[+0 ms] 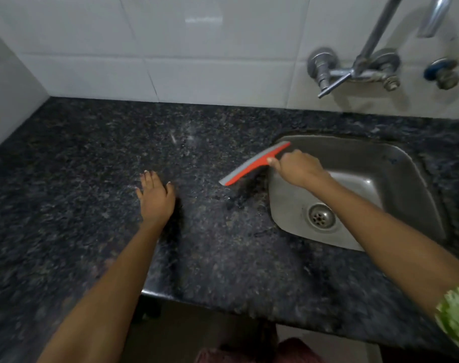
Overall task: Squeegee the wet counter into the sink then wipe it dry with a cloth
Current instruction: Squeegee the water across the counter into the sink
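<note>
The right hand [299, 169] reaches in over the sink [396, 163], its fingers clenched around the handle of the red squeegee [254, 165], so that the handle is hidden inside the fist and only the long blade bar shows, jutting out past the thumb [271, 161]. The bar runs diagonally, its far end over the sink's upper left rim and its near end out over the counter [223, 252], just left of the basin; a grey rubber strip lines its left edge. Whether the blade touches the stone cannot be told. The left hand [156, 197] lies flat on the counter well to the left of the squeegee, fingers released and spread, holding nothing. The counter is dark speckled granite with a faint sheen and a few wet glints near the sink's edge. The steel sink has a round drain [322, 215] toward its near side. Behind, white tiles [210, 48] cover the wall, and a chrome tap [364, 64] is mounted above the sink. A green patterned sleeve [456, 313] shows at the right edge.
</note>
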